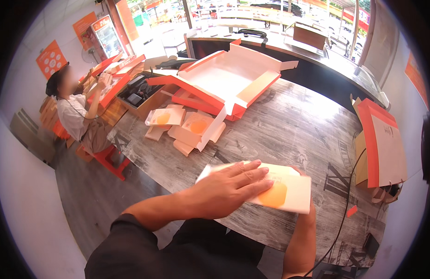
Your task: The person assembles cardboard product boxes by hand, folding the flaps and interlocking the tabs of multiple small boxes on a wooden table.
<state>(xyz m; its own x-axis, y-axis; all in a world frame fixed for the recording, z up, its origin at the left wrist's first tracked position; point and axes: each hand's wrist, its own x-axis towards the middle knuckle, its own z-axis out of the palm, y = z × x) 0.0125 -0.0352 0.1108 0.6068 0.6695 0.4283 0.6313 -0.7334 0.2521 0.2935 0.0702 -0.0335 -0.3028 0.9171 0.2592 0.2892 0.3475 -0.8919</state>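
In front of me is a small folding carton [294, 190], pale with an orange round print on its face. My left hand [229, 188] lies across its left part with the fingers stretched out flat on the top face. My right hand [310, 216] holds the carton from behind and below at its right end; most of its fingers are hidden by the card. A white flap or end of the carton shows to the left of my left hand, slightly blurred. Further off on the table lie several similar partly folded small cartons [196, 126].
A large open orange-and-white box [224, 76] stands on the grey wood-patterned table [289, 135]. Left of it is a brown box [143, 104] of dark items. At the right stands an orange-edged box [382, 139], with a black cable [344, 223] nearby. A seated person [78, 102] works at the left.
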